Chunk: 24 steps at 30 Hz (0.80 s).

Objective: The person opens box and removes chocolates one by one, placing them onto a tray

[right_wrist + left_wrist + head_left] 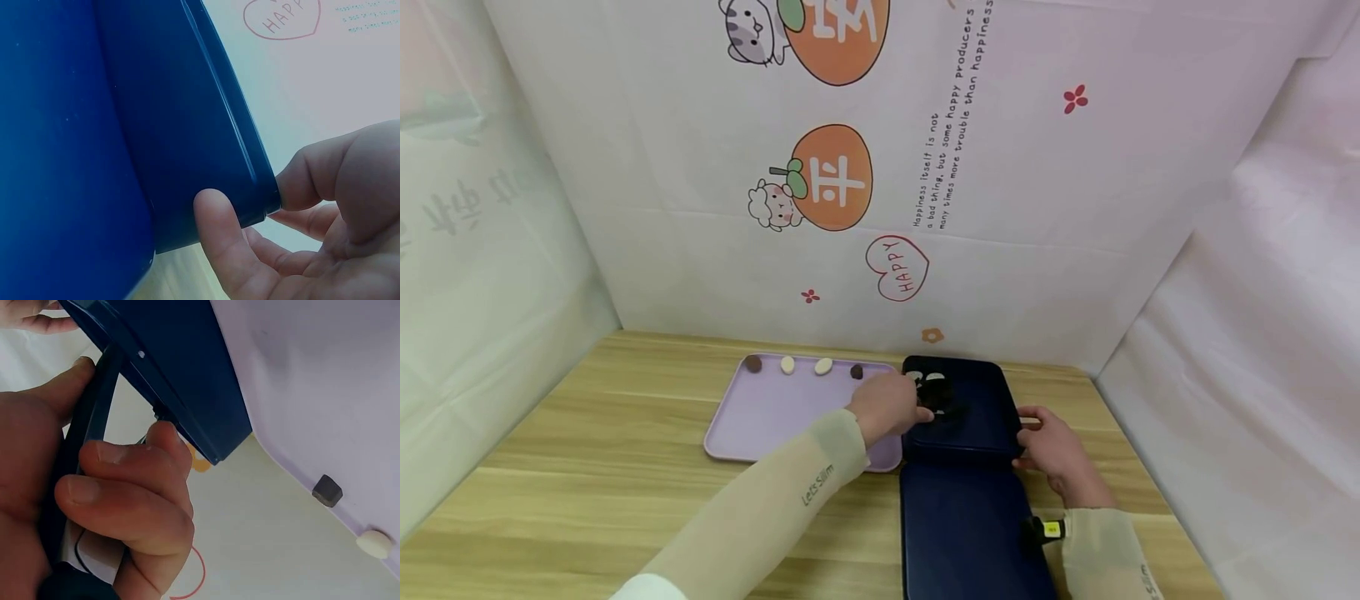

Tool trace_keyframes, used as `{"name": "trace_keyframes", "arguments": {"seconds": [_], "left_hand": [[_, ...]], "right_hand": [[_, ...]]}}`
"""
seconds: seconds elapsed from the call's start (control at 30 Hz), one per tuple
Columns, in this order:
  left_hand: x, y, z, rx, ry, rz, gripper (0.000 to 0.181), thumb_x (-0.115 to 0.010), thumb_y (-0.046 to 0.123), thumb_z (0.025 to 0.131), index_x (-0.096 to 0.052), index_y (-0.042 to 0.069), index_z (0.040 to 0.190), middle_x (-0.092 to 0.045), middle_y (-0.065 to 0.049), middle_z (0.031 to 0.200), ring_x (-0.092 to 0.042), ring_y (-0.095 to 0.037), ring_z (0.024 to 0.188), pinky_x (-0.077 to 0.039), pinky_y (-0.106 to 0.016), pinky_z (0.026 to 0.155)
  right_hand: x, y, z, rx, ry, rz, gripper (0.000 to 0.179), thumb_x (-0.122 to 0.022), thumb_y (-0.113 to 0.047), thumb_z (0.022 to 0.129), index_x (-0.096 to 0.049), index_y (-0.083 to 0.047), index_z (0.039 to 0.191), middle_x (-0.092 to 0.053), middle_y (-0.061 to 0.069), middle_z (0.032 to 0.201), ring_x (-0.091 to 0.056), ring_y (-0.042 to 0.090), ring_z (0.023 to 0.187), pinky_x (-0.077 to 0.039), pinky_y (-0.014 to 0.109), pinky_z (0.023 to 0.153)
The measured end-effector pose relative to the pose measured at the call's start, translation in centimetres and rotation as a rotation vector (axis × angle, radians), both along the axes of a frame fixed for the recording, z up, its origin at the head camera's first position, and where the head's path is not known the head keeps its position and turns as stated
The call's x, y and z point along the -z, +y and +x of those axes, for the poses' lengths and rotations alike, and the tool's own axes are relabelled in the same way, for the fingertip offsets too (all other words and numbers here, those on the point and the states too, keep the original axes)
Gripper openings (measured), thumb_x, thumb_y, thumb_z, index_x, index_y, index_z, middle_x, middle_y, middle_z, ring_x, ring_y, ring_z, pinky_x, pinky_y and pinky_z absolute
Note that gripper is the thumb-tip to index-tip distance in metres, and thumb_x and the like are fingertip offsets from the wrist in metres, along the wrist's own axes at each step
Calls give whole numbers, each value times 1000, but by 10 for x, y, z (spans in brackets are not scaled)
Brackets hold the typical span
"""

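On wooden bench (587, 467), small brown and cream pieces (823, 367) line rectangular lilac tray (775, 421), right grip (1058, 454) holds opened rectangular navy case (985, 400), left grip (886, 404) slim dark object (97, 406), unplaced.

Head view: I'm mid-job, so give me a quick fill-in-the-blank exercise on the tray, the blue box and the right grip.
1. ____ small pieces show along the far edge of the purple tray.
2. Of those pieces, ____ are pale and the others dark.
3. The tray lies to the ____ of the dark blue box.
4. The right grip touches the box's ____ side.

Missing words: Four; two; left; right.
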State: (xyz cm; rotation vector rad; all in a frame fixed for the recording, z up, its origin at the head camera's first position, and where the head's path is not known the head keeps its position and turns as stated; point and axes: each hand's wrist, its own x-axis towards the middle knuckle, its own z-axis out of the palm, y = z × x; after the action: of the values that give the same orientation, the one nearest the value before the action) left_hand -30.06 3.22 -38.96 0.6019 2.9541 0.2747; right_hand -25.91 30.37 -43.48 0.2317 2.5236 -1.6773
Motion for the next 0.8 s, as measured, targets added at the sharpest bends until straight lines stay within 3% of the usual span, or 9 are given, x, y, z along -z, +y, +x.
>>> {"name": "trace_keyframes", "arguments": {"seconds": [0.1,0.33,0.6,0.8], "left_hand": [[-1,-1,1,0,-18,14,55,-57,59,95,-63,17,60,-55,1,57,-52,-13,48,-44,-29,48],[-4,-3,3,1,24,-12,57,-60,55,95,-55,17,52,-33,5,46,-36,-10,38,-32,-25,39],[-1,1,7,23,-17,-12,59,-59,57,95,-53,17,51,-34,5,47,-41,-11,42,-37,-27,42],[-2,2,9,18,5,-16,60,-60,55,95,-52,17,50,-34,5,46,-42,-11,41,-37,-27,42]], "right_hand": [[0,0,0,1,1,-2,51,-40,1,99,-32,2,150,-33,33,144,-42,14,52,-57,43,69],[0,0,0,-1,0,-5,53,-40,1,98,-32,2,150,-33,33,144,-40,12,50,-57,42,69],[-1,0,0,-6,-2,-12,52,-40,0,99,-31,2,151,-32,34,145,-40,13,51,-57,45,71],[0,1,0,-5,-1,-21,53,-40,1,99,-30,3,150,-31,35,145,-40,13,51,-57,45,71]]}}
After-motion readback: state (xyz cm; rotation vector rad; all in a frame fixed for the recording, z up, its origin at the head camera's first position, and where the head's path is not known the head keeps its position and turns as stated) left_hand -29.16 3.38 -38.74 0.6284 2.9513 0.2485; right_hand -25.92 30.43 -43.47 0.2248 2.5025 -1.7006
